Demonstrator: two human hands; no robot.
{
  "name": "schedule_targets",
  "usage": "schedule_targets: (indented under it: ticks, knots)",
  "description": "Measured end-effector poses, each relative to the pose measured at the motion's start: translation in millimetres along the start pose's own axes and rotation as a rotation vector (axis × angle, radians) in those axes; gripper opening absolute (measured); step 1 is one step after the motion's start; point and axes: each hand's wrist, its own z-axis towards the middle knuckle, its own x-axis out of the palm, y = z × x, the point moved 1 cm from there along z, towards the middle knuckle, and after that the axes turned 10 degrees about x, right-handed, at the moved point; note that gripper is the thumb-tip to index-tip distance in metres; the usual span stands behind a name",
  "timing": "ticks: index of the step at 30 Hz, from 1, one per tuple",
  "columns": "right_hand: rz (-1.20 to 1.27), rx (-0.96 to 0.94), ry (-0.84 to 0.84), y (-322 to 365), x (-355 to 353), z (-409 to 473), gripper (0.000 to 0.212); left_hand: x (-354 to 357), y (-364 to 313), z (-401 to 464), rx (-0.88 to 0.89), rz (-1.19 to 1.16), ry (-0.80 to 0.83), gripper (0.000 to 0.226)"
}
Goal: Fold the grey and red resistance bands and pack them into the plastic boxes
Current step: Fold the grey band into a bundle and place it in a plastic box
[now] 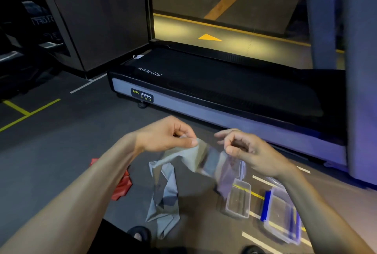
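Right now the left hand (pixel 165 135) and right hand (pixel 244 149) pinch the grey band (pixel 165 188) taut above the open box (pixel 238 198), and loosening either pinch could drop it crumpled.

Grey band (pixel 169 174) held up, draping to floor; red band (pixel 122 186) crumpled left; clear boxes (pixel 238 198) right.

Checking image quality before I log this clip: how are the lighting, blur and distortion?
Head view: dim room, a purple cast on the treadmill; motion blur smears the grey band between left hand and right hand; wide-angle distortion bends the floor lines near the plastic boxes; the red band stays readable.
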Motion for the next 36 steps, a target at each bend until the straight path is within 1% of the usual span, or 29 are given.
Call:
schedule_targets:
  ticks: [3, 6, 9, 11, 14, 17, 20, 25, 27, 32, 36]
  knots:
    - [0.052, -0.044, 0.027, 12, 4, -1, 0.009, 3, 0, 1, -0.008, 0.018, 0.051, 0.018]
    - [0.037, -0.092, 0.008, 27, 11, -1, 0.006, 7, 0, 2, -0.024, 0.036, 0.091, 0.022]
    - [0.080, -0.130, 0.036, 32, 22, 1, 0.005, 9, -2, 3, 0.000, 0.115, 0.124, 0.012]
    - [0.137, -0.134, 0.034, 31, 28, 4, 0.010, 10, -5, 3, 0.018, 0.153, 0.137, 0.009]
    - [0.185, -0.120, 0.020, 29, 38, 10, 0.014, 13, -13, 2, 0.062, 0.120, 0.124, 0.013]
    - [0.175, -0.119, -0.022, 26, 49, 15, 0.008, 13, -15, 3, 0.105, 0.118, 0.103, 0.009]
    - [0.165, -0.125, -0.061, 24, 54, 17, 0.010, 12, -15, 2, 0.114, 0.146, 0.070, 0.009]
    - [0.026, -0.138, -0.057, 29, 44, 13, 0.008, 13, -15, 0, 0.148, 0.195, 0.015, 0.009]
    - [0.008, -0.125, -0.057, 30, 38, 11, 0.006, 12, -14, -1, 0.131, 0.182, 0.001, 0.010]
    - [0.005, -0.167, -0.089, 40, 26, 5, 0.005, 9, -9, -3, -0.002, -0.037, 0.080, 0.019]
    - [0.085, -0.171, -0.113, 43, 19, 3, 0.007, 4, 0, -3, -0.035, -0.064, 0.063, 0.020]
